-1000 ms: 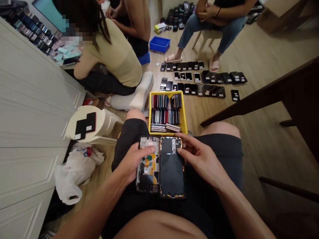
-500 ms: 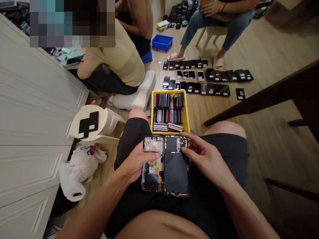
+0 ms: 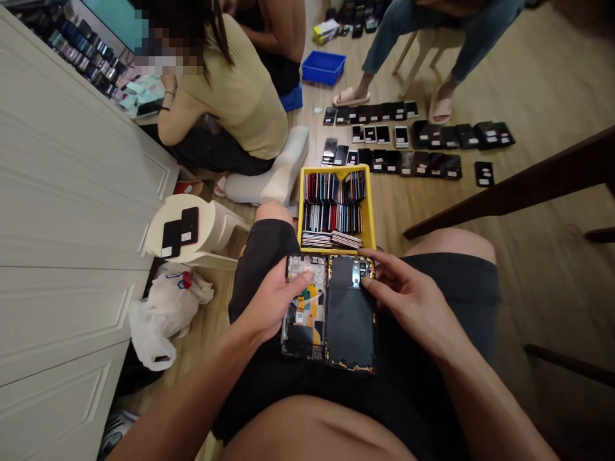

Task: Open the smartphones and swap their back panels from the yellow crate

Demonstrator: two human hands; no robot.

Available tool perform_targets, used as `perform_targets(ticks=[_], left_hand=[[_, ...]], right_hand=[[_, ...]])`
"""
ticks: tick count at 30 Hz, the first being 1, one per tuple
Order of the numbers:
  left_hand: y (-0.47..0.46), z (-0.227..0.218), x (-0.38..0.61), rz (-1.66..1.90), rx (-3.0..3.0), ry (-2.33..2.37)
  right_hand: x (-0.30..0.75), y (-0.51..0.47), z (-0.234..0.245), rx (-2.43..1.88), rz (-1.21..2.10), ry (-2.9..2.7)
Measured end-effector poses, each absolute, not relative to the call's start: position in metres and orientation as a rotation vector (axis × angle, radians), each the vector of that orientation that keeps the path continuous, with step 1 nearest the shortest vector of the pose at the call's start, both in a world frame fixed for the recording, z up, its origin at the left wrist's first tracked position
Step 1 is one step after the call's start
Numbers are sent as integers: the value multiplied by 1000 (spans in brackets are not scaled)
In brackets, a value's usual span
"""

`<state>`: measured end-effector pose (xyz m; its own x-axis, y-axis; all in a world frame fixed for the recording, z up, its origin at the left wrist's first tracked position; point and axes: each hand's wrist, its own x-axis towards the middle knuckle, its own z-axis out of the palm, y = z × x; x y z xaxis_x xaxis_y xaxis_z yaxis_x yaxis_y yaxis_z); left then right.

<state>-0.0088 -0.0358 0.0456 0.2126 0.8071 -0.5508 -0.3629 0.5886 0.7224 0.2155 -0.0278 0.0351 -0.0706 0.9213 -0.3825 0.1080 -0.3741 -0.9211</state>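
Observation:
My left hand [image 3: 273, 298] is closed around an opened phone body [image 3: 303, 314], its thumb lying across the upper inside, where orange and yellow flex ribbons show. Against its right edge lies the phone's back cover [image 3: 350, 320], inner black side up, with a camera cutout near the top right. My right hand [image 3: 408, 291] pinches that cover at its upper right corner, thumb on the inner face and fingers at the edge. Both pieces are side by side above my lap. Just beyond them stands a yellow bin [image 3: 371, 211] packed with several rows of upright phones.
Rows of labelled phones [image 3: 384, 159] lie on the floor ahead. On the left, a cream stool [image 3: 156, 224] bears two dark phones, with a white plastic bag [image 3: 168, 307] below. Other people sit around a blue bin [image 3: 324, 67]. A dark wooden leg [image 3: 504, 182] slants in from the right.
The view has shifted, so the surroundings sit further right in the picture. My left thumb has moved up on the phone body, showing more of the ribbons. Both hands keep their hold.

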Motion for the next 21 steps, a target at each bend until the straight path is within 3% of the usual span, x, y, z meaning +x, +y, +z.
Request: perform_targets(ticks=[21], left_hand=[[-28,35,-5,866,370,1067]], right_hand=[[214,-29,13,-1629,1397,-1007]])
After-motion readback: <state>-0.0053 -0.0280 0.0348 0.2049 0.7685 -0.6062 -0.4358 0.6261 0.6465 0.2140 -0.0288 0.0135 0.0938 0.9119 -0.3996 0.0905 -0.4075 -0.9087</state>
